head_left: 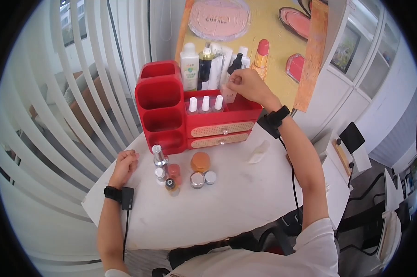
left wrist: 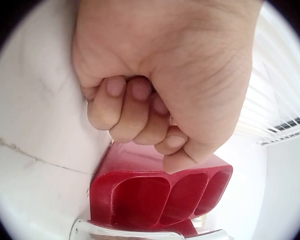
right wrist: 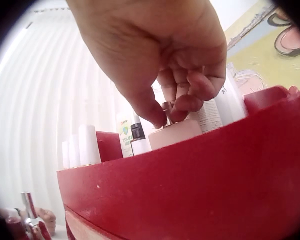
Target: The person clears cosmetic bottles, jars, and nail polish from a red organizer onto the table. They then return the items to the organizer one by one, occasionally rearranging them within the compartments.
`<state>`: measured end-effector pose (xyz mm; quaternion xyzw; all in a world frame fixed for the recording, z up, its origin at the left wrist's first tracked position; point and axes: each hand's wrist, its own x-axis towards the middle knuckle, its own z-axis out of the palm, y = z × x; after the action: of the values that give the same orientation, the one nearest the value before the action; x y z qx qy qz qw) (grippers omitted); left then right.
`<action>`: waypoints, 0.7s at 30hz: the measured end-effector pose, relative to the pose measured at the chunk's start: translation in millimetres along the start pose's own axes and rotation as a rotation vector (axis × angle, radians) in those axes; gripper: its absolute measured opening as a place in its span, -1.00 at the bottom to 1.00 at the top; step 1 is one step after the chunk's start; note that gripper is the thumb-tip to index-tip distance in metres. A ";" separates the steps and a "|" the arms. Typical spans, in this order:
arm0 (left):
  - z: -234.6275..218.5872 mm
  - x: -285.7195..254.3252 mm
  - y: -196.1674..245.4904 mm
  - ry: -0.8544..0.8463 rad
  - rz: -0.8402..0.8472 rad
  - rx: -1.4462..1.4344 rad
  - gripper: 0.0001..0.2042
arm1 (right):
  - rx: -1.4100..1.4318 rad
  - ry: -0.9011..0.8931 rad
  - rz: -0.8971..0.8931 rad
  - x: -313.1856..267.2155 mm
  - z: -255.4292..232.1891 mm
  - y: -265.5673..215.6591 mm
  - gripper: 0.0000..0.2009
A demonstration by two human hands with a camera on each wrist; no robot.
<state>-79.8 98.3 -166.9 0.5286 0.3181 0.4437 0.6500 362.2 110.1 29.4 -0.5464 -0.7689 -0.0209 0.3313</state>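
Note:
My right hand (head_left: 254, 87) pinches the narrow top of a pale pink bottle (head_left: 228, 93) in the right part of the red organizer (head_left: 220, 118). From the right wrist, thumb and fingertips (right wrist: 168, 120) meet on that top, above the bottle's pink shoulder (right wrist: 176, 134); the organizer's wall hides its lower part. Curled into the palm, the fingers (left wrist: 127, 112) of my left hand (head_left: 124, 168) show nothing in them. That hand rests at the table's left, beside a silver-capped bottle (head_left: 158, 156) and a white-capped bottle (head_left: 160, 175).
Three white-capped bottles (head_left: 205, 104) stand in the organizer's front compartment, with taller bottles (head_left: 190, 67) behind. On the white table (head_left: 194, 217) are an orange round container (head_left: 200, 161), small jars (head_left: 197, 180) and a crumpled white piece (head_left: 259, 152). White slats (head_left: 97, 60) rise at the left.

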 end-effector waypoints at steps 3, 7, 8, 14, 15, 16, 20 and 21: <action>2.1 -1.8 0.6 -0.002 -0.005 0.001 -0.63 | -0.022 0.018 -0.019 1.3 2.6 0.6 -0.72; -1.2 0.4 -2.0 -0.010 -0.009 -0.008 -0.64 | 0.005 0.015 -0.003 1.3 3.3 3.2 -0.72; -1.6 0.7 -2.1 -0.012 -0.011 -0.006 -0.64 | 0.011 0.018 -0.012 1.8 3.1 5.5 -0.72; -0.3 0.3 -2.8 0.018 -0.006 -0.009 -0.64 | 0.059 0.114 0.026 -10.9 -20.2 -15.9 -0.75; 0.6 0.4 -1.5 0.014 -0.003 0.002 -0.64 | 0.070 0.144 0.061 -14.3 -26.8 -22.8 -0.77; 0.8 -0.5 -1.4 0.013 0.000 0.012 -0.64 | 0.077 0.132 0.061 -19.0 -33.0 -32.8 -0.77; 0.4 -1.1 0.4 0.024 -0.018 -0.006 -0.64 | 0.177 0.035 0.024 -48.1 -45.1 -95.7 -0.83; -0.6 -0.6 0.3 0.009 -0.016 -0.002 -0.64 | 0.214 -0.057 0.009 -57.9 -40.9 -109.2 -0.85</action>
<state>-80.6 98.0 -166.8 0.5231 0.3250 0.4412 0.6527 299.4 2.2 66.5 -0.5116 -0.7735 0.0784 0.3658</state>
